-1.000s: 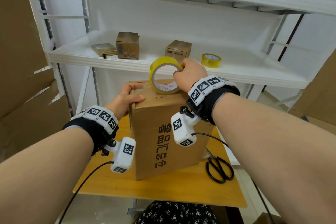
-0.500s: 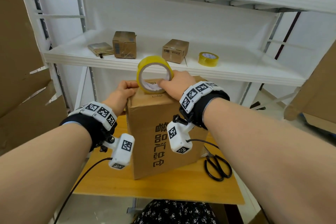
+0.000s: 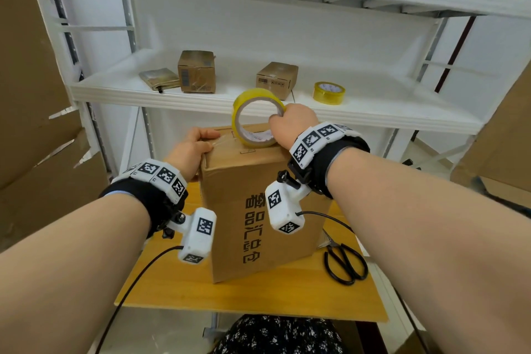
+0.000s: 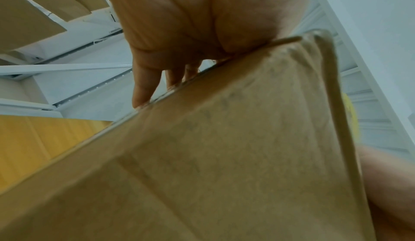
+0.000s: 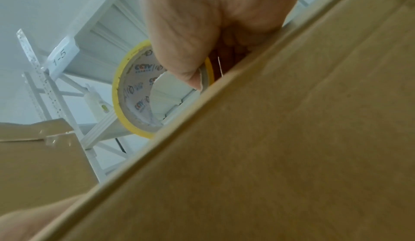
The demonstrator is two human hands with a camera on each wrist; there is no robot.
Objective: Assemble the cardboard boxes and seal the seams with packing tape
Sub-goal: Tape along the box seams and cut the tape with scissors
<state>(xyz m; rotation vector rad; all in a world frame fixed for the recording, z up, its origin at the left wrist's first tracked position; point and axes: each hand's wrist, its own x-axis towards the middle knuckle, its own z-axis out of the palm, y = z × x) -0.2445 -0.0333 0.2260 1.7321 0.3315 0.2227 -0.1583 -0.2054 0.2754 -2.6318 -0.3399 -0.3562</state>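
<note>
Under both hands: a tall brown cardboard box (image 3: 258,210) with black printed characters stands on the orange wooden tabletop (image 3: 258,293), top flaps folded down.
Right hand (image 3: 293,123): fingers curled through the core of a yellow roll of packing tape (image 3: 257,121), which stands on edge on the box top, just left of the knuckles.
Left hand (image 3: 192,149): fingers lie fairly straight over the top's left corner, pressing a clear strip of tape (image 3: 222,141) down there.
Risk, tape: if the roll lifts or veers off the seam, the strip may wrinkle or miss the joint.
Risk, box: a hard pull with a weak left-hand press could tip or slide the tall box.
Risk, flaps: they may spring up if the pressing hand eases.
Box contents: closed, so cannot tell.
Right of the right forearm: black-handled scissors (image 3: 346,266) lie on the table.
</note>
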